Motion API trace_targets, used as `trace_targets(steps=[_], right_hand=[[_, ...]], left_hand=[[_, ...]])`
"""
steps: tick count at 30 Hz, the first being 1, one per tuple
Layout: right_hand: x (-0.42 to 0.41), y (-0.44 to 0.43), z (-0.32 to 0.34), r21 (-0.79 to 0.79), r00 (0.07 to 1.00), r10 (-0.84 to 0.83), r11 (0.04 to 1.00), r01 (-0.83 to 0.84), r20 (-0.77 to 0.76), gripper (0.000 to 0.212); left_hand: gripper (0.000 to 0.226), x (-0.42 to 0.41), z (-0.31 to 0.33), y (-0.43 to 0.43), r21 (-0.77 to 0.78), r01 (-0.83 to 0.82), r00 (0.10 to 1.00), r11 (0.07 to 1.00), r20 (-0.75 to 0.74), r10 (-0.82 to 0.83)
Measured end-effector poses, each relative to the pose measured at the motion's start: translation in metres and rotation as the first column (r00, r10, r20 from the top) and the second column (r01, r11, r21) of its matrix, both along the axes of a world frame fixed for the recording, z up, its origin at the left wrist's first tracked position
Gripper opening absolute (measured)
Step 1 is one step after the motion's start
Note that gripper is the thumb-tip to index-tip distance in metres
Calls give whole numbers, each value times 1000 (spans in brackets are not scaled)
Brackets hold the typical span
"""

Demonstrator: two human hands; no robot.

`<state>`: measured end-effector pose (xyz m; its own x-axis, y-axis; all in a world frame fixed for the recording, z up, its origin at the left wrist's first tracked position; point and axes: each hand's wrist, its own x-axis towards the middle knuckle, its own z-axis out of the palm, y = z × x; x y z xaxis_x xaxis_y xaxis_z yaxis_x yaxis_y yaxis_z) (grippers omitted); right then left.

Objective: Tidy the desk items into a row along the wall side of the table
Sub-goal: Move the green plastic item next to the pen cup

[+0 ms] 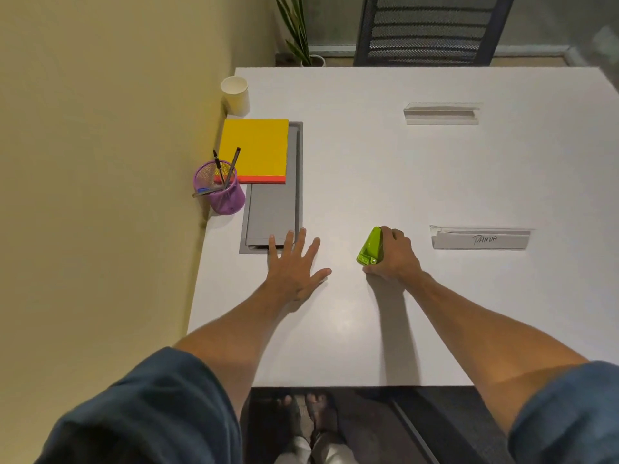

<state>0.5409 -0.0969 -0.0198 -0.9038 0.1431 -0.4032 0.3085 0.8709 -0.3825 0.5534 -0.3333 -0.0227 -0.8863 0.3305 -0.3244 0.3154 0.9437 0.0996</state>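
A white paper cup, a yellow notebook with a red edge and a purple mesh pen holder with pens stand in a line along the wall side of the white table. My right hand grips a green stapler near the table's middle, with the stapler resting on the surface. My left hand lies flat on the table with fingers spread, holding nothing, just below the grey cable hatch.
Two clear name-card holders sit on the right side, one at the back and one reading "PANDA". A dark mesh chair and a potted plant stand beyond the far edge. The wall runs along the left.
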Motion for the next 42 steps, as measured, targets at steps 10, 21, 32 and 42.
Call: trace_targets(steps=[10,21,32,42], right_hand=[[5,-37,18,-37,988,136,990,-139,-69,99],[-6,-144,37,-124,904,388,903,-412,-180,95],[-31,-234,25,-103,816,544,816,-569,-196,99],[-56,-267,3,-110,798,577,794,-598,-173,100]], left_hand=[[74,35,3,-40,-21,-96,995,995,-11,96],[76,85,2,-103,-70,-232,972,970,-48,229],[73,114,-21,-139,-47,-250,967,967,-53,248],[72,117,-23,-149,9,-219,975,976,-40,219]])
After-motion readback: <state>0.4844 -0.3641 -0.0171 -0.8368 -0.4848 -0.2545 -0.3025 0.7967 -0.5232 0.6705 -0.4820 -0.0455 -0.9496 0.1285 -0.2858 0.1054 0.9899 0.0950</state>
